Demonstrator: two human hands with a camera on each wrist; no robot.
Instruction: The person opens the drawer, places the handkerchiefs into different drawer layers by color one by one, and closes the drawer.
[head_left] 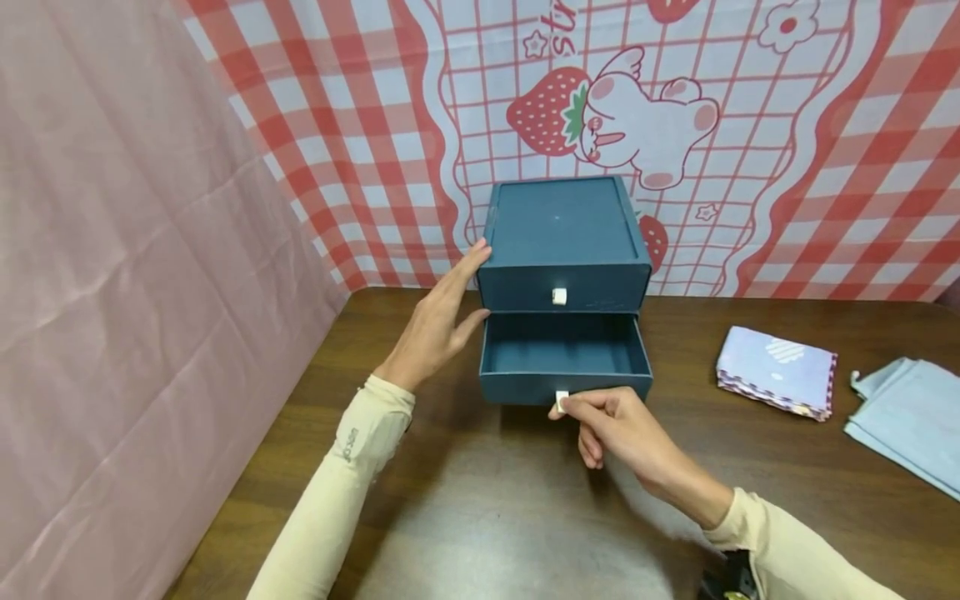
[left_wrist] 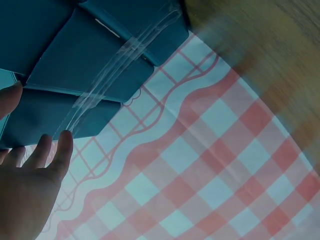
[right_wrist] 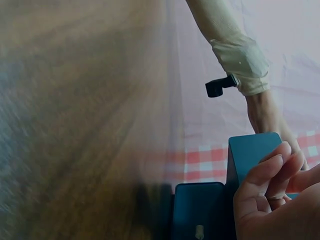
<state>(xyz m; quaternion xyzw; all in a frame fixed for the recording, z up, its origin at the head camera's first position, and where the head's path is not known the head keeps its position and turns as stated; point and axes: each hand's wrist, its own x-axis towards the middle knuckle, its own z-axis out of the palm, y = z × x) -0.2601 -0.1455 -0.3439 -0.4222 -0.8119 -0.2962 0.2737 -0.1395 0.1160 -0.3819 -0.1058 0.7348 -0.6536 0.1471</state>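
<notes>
A dark teal two-drawer box (head_left: 562, 233) stands on the brown table (head_left: 480, 500) against the checked backdrop. Its lower drawer (head_left: 564, 358) is pulled out and looks empty; the upper drawer is closed, with a white knob (head_left: 558, 296). My right hand (head_left: 592, 417) pinches the lower drawer's white knob (head_left: 561, 401) between thumb and forefinger. My left hand (head_left: 450, 312) lies with straight fingers against the box's left side, fingertips at its top edge. In the left wrist view the fingers (left_wrist: 60, 150) touch the teal box (left_wrist: 85, 65). The right wrist view shows curled fingers (right_wrist: 270, 180) beside the box (right_wrist: 250, 150).
A folded lilac cloth (head_left: 776, 371) and a folded light blue cloth (head_left: 903, 421) lie on the table at the right. A pink sheet (head_left: 135, 275) hangs along the left side. The strawberry-print backdrop (head_left: 637, 108) stands behind the box.
</notes>
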